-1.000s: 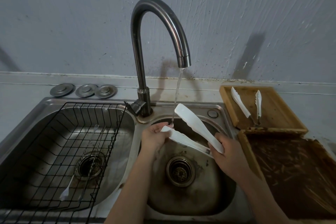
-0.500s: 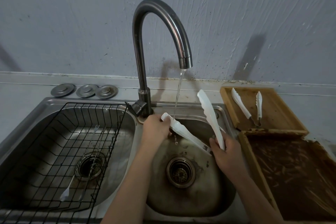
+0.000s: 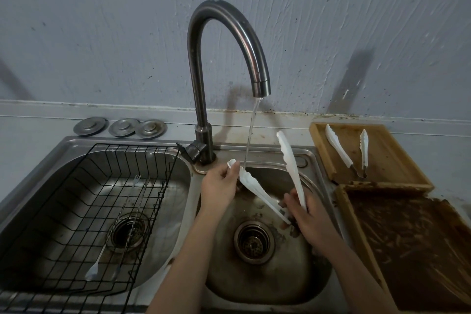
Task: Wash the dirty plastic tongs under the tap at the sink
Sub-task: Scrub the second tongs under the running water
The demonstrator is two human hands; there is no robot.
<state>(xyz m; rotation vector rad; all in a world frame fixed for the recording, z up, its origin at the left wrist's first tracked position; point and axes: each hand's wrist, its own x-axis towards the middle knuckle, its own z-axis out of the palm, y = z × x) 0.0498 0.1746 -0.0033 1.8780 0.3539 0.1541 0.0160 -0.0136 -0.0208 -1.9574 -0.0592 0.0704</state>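
Observation:
White plastic tongs [image 3: 262, 194] are held spread wide over the right sink basin [image 3: 270, 278]. My left hand [image 3: 220, 186] pinches the tip of the lower arm, which lies under the thin stream of water from the curved steel tap [image 3: 224, 41]. My right hand [image 3: 305, 216] grips the hinge end, and the other arm [image 3: 290, 163] sticks up and back toward the sink rim. The water lands on the lower arm beside my left fingers.
A second pair of white tongs [image 3: 346, 153] lies on a wooden tray [image 3: 392, 160] at the right. A soiled brown tray [image 3: 413, 245] sits nearer. A black wire rack [image 3: 84, 214] with another pair of tongs [image 3: 114, 232] fills the left basin. Three metal drain lids [image 3: 119, 127] rest behind it.
The tongs have spread wider: the upper arm swung up and to the right. My left hand lifted the lower arm's tip further into the stream.

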